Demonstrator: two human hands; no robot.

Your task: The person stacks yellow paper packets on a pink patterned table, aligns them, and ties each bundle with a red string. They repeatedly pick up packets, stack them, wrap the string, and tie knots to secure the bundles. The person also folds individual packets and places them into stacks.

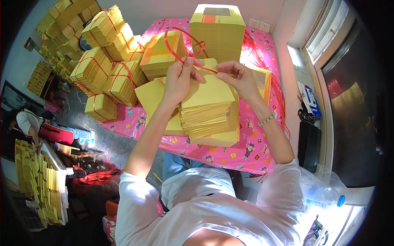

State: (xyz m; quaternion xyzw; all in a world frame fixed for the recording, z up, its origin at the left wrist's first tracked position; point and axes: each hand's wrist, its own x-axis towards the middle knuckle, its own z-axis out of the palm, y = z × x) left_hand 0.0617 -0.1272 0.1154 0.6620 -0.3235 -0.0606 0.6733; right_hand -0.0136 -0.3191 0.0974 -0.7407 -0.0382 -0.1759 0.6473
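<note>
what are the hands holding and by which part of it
A red strip, pinched at either end of a short stretch by the left hand and right hand; it loops up above them.

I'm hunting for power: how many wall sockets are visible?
2: the left socket and the right socket, side by side on the wall beyond the pink tablecloth. Others may be hidden.

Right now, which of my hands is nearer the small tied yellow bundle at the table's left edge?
Left. Your left hand, holding the red strap, is to the right of the bundle, apart from it; your right hand, pinching the same strap, is farther right.
</note>
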